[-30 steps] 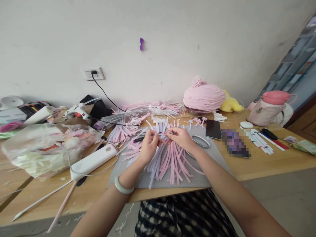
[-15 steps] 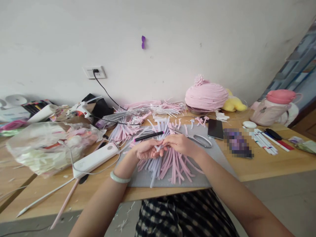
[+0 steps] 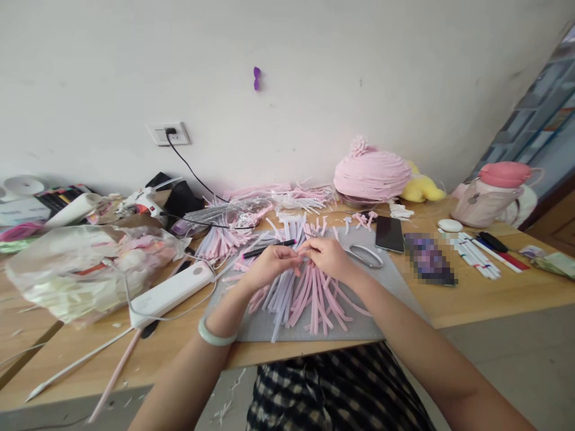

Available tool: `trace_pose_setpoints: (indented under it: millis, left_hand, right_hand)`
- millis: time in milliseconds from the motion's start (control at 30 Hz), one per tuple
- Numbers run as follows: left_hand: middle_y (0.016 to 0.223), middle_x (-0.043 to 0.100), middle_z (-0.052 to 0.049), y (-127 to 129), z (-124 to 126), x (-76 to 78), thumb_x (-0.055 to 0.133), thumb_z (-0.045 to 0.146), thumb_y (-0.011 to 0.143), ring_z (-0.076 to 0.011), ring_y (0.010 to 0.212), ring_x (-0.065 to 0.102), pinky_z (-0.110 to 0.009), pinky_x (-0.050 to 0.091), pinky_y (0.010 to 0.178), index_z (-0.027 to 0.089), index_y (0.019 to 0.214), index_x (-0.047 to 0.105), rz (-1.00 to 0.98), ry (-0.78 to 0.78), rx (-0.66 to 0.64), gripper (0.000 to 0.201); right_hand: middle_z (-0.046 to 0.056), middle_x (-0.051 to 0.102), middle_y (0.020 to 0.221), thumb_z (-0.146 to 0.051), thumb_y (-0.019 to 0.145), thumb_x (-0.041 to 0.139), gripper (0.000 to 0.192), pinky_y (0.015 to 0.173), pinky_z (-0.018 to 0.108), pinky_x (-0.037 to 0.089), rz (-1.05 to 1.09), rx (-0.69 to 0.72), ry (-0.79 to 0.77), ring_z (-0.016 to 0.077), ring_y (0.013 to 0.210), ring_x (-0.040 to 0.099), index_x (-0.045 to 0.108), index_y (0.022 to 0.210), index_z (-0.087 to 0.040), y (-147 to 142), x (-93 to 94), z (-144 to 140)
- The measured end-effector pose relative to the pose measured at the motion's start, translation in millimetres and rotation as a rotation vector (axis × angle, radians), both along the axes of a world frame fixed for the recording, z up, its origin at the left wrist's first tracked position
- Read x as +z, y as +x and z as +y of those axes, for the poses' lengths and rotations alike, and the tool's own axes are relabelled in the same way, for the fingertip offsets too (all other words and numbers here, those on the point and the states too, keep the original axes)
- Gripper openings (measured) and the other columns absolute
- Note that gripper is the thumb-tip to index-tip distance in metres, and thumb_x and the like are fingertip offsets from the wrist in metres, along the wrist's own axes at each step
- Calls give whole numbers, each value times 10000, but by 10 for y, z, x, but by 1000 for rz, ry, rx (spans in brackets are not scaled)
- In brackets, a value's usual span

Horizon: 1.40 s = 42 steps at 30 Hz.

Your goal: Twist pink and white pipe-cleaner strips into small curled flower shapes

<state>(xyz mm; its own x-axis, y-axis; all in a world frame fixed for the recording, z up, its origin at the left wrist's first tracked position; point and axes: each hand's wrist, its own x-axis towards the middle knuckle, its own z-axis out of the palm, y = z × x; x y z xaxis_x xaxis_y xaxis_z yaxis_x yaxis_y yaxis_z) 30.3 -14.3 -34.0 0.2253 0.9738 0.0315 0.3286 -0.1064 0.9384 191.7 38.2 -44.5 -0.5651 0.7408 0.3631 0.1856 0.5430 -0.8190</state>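
Observation:
My left hand (image 3: pixel 276 264) and my right hand (image 3: pixel 324 256) meet above the grey cutting mat (image 3: pixel 377 320), fingertips pinched together. Between them is a short pale pipe cleaner, mostly covered by the fingers. Beneath lie loose pale lilac pipe cleaners (image 3: pixel 279 305) and pink pipe cleaners (image 3: pixel 317 302), fanned toward the table's front edge. A black marker with pink ends (image 3: pixel 260 248) rests just behind my left hand. Scissors (image 3: pixel 366 256) lie right of my right hand, their blades partly hidden by it.
A white power strip (image 3: pixel 173 293) and a plastic bag of scraps (image 3: pixel 90 269) lie on the left. Beyond the mat sits a pink yarn-like ball (image 3: pixel 372 173). To the right are a phone (image 3: pixel 389 234), several white markers (image 3: pixel 476 254) and a pink-lidded jug (image 3: pixel 487 194).
My left hand has turned over from palm up to back up, its fingers now pinching beside my right fingertips. The pale stem showing between the hands is now mostly hidden.

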Motion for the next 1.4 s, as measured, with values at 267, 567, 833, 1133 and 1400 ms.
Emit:
trace_pose_setpoints:
  millis: [267,567,833,1133,1400]
  left_hand:
    - [505,402,-2,28,-76,-58,613,199,676,-144,539,354,-226,267,536,195,590,603,253,412,140,86]
    - [453,448,1,-113,63,-5,455,339,798,-59,375,346,-150,199,348,112,614,544,-657,-665,-8,305]
    - [453,304,63,-106,15,-32,561,185,722,-16,355,296,-83,163,296,106,587,483,-930,-783,-165,174]
    - [502,247,91,-60,-23,-14,562,167,753,8,332,178,-71,137,292,119,665,461,-905,-797,-185,143]
    - [509,212,91,-55,-37,-25,655,218,686,-2,367,138,-92,62,308,123,676,462,-856,-877,-321,215]
  right_hand:
    - [-42,517,426,-194,667,618,116,347,160,354,168,38,-685,55,354,461,562,589,-130,-61,32,38]
    - [-15,593,573,-245,754,551,116,521,222,457,227,87,-33,100,503,554,642,762,-174,4,-30,60]
    - [12,639,660,-218,797,472,178,554,231,463,194,114,167,104,544,564,648,790,-193,56,-38,42]
    - [12,645,650,-263,789,500,170,544,231,477,203,114,63,107,543,579,653,768,-191,43,-34,26]
    - [8,660,656,-241,752,536,141,545,225,496,262,224,-84,111,558,600,666,730,-190,22,-14,-8]
